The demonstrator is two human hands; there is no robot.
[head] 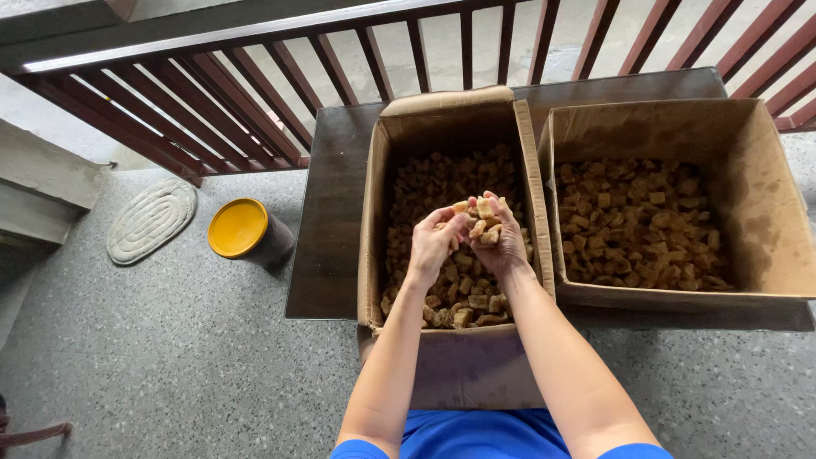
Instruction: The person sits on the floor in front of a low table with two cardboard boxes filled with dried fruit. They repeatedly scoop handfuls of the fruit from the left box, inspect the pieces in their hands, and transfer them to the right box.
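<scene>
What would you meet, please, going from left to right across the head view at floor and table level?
Oval mat → yellow-lidded container → left cardboard box of brown chunks, with both hands cupping chunks above it → right cardboard box of brown chunks.

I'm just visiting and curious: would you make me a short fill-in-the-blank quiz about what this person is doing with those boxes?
1. Both hands, the left hand and the right hand, are raised over the ____ of the two cardboard boxes.
2. The right hand holds a heap of small ____-coloured chunks.
3. On the floor beside the dark table stands a container with a ____ lid.
4. Behind the boxes runs a railing with slanted ____ bars.

Missing words: left; brown; yellow; red-brown
</scene>
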